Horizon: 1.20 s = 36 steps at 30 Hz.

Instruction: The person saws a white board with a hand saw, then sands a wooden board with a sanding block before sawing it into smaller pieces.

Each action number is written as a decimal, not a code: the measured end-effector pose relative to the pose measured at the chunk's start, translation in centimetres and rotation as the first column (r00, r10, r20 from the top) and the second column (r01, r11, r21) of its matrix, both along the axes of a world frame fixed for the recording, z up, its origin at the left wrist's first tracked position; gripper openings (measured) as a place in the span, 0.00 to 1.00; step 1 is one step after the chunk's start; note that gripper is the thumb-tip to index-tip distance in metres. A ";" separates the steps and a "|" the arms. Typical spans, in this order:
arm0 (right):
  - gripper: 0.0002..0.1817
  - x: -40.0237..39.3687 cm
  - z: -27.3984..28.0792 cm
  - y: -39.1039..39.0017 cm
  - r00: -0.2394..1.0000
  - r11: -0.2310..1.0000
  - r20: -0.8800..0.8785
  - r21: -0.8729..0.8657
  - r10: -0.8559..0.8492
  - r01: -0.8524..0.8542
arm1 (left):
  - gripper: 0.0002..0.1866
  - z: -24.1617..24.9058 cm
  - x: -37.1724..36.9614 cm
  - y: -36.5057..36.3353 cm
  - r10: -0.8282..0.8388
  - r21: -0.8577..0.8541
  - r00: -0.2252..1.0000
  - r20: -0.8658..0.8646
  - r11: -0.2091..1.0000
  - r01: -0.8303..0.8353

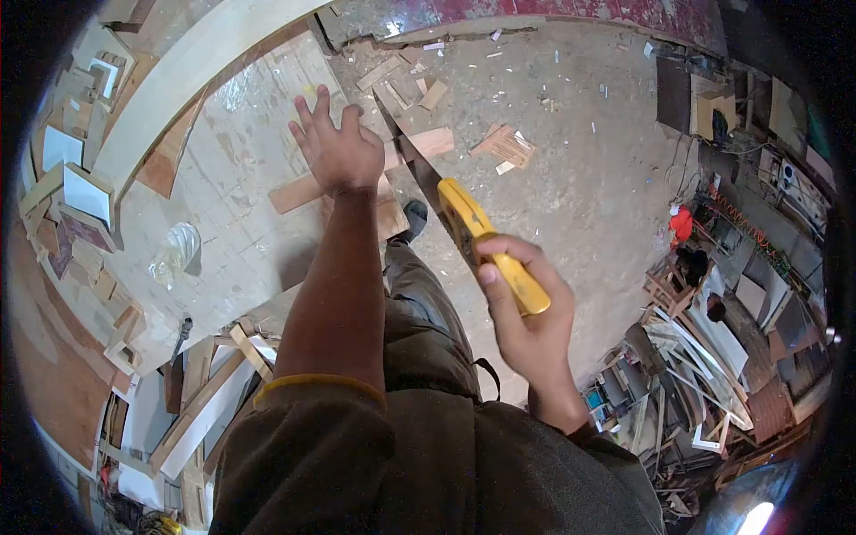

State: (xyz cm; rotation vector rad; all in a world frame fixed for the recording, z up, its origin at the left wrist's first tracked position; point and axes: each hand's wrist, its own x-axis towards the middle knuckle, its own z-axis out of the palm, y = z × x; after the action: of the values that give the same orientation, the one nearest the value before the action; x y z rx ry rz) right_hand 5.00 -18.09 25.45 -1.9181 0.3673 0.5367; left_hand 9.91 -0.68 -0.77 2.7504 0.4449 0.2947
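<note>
My right hand (pixel 544 325) is wrapped around the yellow handle of a hand saw (pixel 453 209). The dark blade points up and left, crossing over a narrow wooden board (pixel 299 193) near its right end. My left hand (pixel 343 147) is over the middle of that board with its fingers spread, hiding part of it. The board lies across the edge of a pale, worn work surface, its right end reaching out over the floor. Below it, close to my shoe (pixel 412 218), shows another piece of wood (pixel 390 214).
Wood offcuts (pixel 434 94) and a splintered flat scrap (pixel 508 145) lie on the concrete floor (pixel 580 178). A long curved panel (pixel 187 67) runs along the upper left. Timber scraps (pixel 687 357) are piled at right, and more boards (pixel 201 406) lean at lower left.
</note>
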 end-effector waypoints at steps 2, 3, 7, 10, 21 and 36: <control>0.10 0.2 -0.2 -0.4 0.999 1.000 0.034 -0.002 0.009 -0.009 | 0.14 0.2 -0.2 0.1 -0.016 -0.005 1.000 -0.026 1.000 0.016; 0.11 0.4 -0.3 -0.7 0.999 0.999 0.033 0.016 -0.029 0.028 | 0.14 0.3 -0.2 0.0 -0.018 -0.004 1.000 -0.023 1.000 0.018; 0.12 -0.5 -0.5 -0.8 0.998 0.998 0.028 0.028 -0.054 0.053 | 0.12 0.2 -0.3 -0.2 -0.004 0.017 1.000 -0.005 1.000 0.004; 0.13 -1.8 -1.1 0.2 0.997 0.999 0.082 0.053 -0.003 -0.001 | 0.10 -0.4 -0.3 -0.1 -0.001 0.039 1.000 0.028 0.999 0.000; 0.09 -4.7 -1.5 2.4 0.975 0.999 0.217 -0.042 0.038 -0.029 | 0.10 0.5 0.1 1.4 -0.044 0.055 0.998 0.050 0.998 0.041; 0.07 -11.1 -2.9 -0.2 0.917 0.998 0.395 0.004 -0.064 0.068 | 0.24 9.7 -1.4 5.5 -0.507 -0.369 0.705 -0.496 0.858 0.358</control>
State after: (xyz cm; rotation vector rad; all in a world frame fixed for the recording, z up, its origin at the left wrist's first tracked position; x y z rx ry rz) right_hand -6.07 -18.28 22.51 -1.9603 0.1706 0.0934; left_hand 8.50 4.83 8.95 2.5382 -0.0583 -0.7011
